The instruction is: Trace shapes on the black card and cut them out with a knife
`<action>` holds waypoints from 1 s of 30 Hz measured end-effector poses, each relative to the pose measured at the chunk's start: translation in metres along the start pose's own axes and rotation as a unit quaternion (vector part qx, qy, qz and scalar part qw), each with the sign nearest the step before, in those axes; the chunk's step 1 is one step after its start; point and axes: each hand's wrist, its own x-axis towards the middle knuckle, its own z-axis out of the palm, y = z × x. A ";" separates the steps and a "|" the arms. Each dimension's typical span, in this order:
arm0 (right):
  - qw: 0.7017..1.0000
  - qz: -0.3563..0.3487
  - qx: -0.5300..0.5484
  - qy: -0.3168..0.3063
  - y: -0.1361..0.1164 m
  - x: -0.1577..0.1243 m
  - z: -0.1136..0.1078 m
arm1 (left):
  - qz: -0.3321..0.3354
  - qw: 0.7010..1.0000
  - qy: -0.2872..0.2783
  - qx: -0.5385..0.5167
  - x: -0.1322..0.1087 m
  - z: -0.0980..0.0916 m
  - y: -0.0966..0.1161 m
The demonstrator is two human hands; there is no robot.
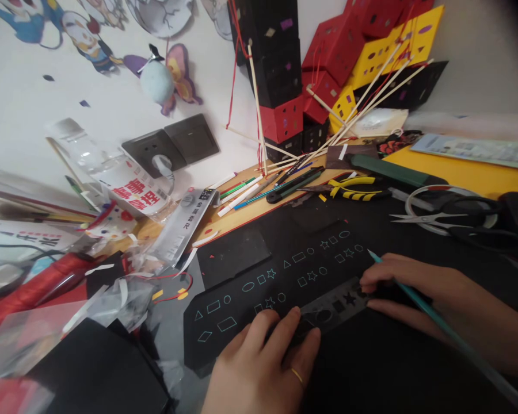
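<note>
A: How far along on the black card sheet (242, 299)?

B: Well under way, by the look of it. Carries rows of small teal outlines (227, 324) (triangles, rectangles, ovals, stars, circles) from the near left end up towards the far right.

A: And left undone?

B: Shows bare black below and to the right of the drawn rows, under and beyond the smoky translucent plastic stencil (332, 307). Lies flat on the sheet, that one, along the near right edge of the marked area.

A: Left hand (263, 368)?

B: Rests palm down, fingers spread forward, fingertips pressing the stencil's near left end. Grips nothing; flat and open. Wears a thin gold ring (296, 375).

A: Right hand (440, 287)?

B: Closes on a long teal pencil (435, 319) in a writing grip, coming in low from the right, fingers down at the stencil's right end. Points the tip up and left, just past the stencil's far edge, near the last outlines. Cannot tell whether touching the card.

A: Anything close by?

B: Noting black-handled steel scissors (423, 218) and yellow-handled pliers (354, 190) farther back, near the tan wooden surface (242, 217).
</note>
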 end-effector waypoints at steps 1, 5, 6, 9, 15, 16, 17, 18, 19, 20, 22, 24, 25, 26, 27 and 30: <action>1.000 0.001 0.004 0.003 0.000 0.000 0.000 | 0.006 1.000 0.003 -0.001 -0.001 0.001 0.000; 1.000 0.011 0.018 0.007 -0.001 0.002 0.000 | 0.000 1.000 -0.003 -0.013 -0.005 0.003 -0.001; 1.000 0.013 0.020 0.004 -0.002 0.003 0.000 | -0.010 1.000 -0.009 -0.016 -0.006 0.003 -0.001; 0.999 0.025 0.031 -0.005 -0.004 0.004 0.000 | -0.029 0.999 -0.012 -0.017 -0.006 0.002 0.000; 0.998 0.032 0.049 -0.015 -0.002 0.002 0.003 | -0.004 1.000 -0.004 0.017 -0.002 -0.002 0.001; 0.998 0.031 0.050 -0.015 -0.001 0.001 0.004 | -0.001 1.000 -0.005 0.016 -0.002 -0.002 0.000; 0.998 0.031 0.050 -0.016 -0.001 0.000 0.004 | 0.002 1.000 -0.008 0.012 -0.003 -0.001 0.000; 0.998 0.032 0.048 -0.015 -0.001 0.000 0.004 | 0.004 1.000 -0.010 0.007 -0.004 -0.001 -0.001; 0.998 0.032 0.044 -0.013 -0.001 0.000 0.004 | 0.003 1.000 -0.011 0.004 -0.005 0.000 -0.002; 0.999 0.029 0.038 -0.011 -0.002 0.000 0.004 | 0.001 1.000 -0.010 0.003 -0.006 0.001 -0.002; 0.999 0.020 0.026 -0.009 -0.002 0.001 0.003 | 0.001 1.000 -0.007 0.000 -0.006 0.001 -0.002; 1.000 0.012 0.022 -0.007 -0.002 0.002 0.002 | 0.012 1.000 -0.007 -0.001 -0.004 0.000 -0.002; 1.000 0.012 0.021 -0.008 -0.002 0.003 0.002 | 0.017 1.000 -0.009 0.002 -0.003 -0.001 -0.001; 1.000 0.014 0.021 -0.008 -0.002 0.003 0.001 | 0.022 1.000 -0.011 0.006 -0.002 -0.003 0.000; 1.000 0.017 0.022 -0.010 -0.002 0.003 0.001 | 0.025 1.000 -0.011 0.011 0.000 -0.004 0.000; 0.999 0.021 0.024 -0.011 -0.003 0.004 0.000 | 0.028 0.999 -0.008 0.018 0.002 -0.007 0.001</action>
